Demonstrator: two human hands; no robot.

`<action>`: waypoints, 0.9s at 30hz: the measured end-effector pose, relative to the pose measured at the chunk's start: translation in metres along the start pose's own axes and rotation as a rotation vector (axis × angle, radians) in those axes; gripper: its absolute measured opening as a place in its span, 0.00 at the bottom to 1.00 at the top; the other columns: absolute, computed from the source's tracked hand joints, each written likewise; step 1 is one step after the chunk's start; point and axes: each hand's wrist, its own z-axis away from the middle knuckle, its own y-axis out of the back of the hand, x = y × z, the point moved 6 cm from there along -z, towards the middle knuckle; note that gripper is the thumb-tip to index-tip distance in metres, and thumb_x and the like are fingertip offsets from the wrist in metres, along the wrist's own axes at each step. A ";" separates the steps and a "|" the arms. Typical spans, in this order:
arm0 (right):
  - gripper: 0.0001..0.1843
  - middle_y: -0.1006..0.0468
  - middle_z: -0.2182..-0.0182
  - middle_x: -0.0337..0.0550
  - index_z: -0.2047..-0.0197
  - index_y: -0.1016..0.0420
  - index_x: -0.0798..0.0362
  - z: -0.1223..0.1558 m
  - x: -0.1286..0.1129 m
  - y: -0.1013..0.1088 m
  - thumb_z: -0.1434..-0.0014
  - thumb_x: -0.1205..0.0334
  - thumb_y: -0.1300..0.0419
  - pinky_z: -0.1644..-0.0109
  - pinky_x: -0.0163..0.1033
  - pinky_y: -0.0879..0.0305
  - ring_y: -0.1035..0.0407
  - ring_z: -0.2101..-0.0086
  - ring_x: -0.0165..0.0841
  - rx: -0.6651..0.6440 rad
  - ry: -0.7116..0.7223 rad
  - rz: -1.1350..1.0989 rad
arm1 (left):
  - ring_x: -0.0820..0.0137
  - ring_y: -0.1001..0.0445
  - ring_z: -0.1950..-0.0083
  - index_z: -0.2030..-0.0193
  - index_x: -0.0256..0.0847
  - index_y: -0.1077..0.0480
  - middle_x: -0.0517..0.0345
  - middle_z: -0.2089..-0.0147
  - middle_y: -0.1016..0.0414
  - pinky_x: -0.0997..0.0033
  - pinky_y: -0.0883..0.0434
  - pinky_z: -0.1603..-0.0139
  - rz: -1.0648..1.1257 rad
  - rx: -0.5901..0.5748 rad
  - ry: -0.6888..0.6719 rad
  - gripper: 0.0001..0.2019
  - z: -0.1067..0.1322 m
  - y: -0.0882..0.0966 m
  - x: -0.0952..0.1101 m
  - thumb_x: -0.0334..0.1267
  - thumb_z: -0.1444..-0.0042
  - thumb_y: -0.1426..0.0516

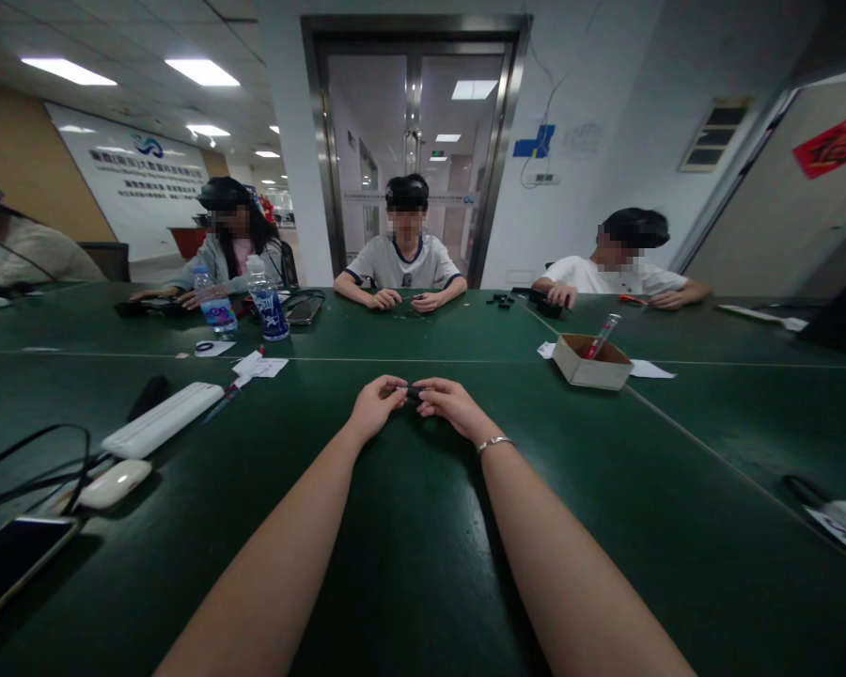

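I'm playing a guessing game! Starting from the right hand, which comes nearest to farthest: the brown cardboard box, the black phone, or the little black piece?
1. The small black piece, pinched by the right hand, in the middle.
2. The open brown cardboard box, off to the right.
3. The flat black phone, far left at the near table edge.

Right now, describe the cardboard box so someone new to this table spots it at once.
Start at the long dark green table. Beyond and to the right of the right hand, which pinches a small black part with the left hand, sits the cardboard box by white paper. It is the only open brown box there, with a red-tipped tube leaning out of it.
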 end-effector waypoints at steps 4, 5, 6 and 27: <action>0.11 0.23 0.72 0.44 0.59 0.24 0.60 0.002 -0.001 0.003 0.46 0.77 0.38 0.72 0.27 0.28 0.27 0.75 0.27 0.011 -0.003 -0.090 | 0.70 0.24 0.63 0.60 0.36 0.27 0.54 0.65 0.25 0.66 0.26 0.56 -0.036 0.026 -0.010 0.10 0.002 -0.001 0.004 0.37 0.48 0.37; 0.11 0.23 0.72 0.43 0.59 0.25 0.60 0.002 -0.001 0.004 0.46 0.78 0.38 0.72 0.27 0.28 0.27 0.75 0.27 0.011 -0.001 -0.098 | 0.70 0.24 0.64 0.61 0.36 0.27 0.54 0.65 0.24 0.66 0.26 0.57 -0.053 0.034 -0.012 0.10 0.003 -0.002 0.005 0.38 0.48 0.37; 0.11 0.23 0.72 0.44 0.59 0.25 0.60 0.002 -0.001 0.004 0.46 0.78 0.38 0.72 0.27 0.27 0.27 0.75 0.27 0.008 0.001 -0.103 | 0.70 0.24 0.64 0.61 0.36 0.27 0.54 0.66 0.24 0.67 0.26 0.58 -0.069 0.044 -0.013 0.09 0.004 -0.002 0.006 0.38 0.48 0.38; 0.14 0.23 0.68 0.42 0.58 0.24 0.57 0.003 -0.002 0.001 0.50 0.74 0.33 0.65 0.30 0.25 0.24 0.72 0.29 -0.068 0.005 -0.107 | 0.74 0.29 0.74 0.62 0.37 0.29 0.58 0.73 0.27 0.76 0.32 0.75 -0.143 0.120 -0.010 0.14 0.003 0.002 0.006 0.47 0.45 0.42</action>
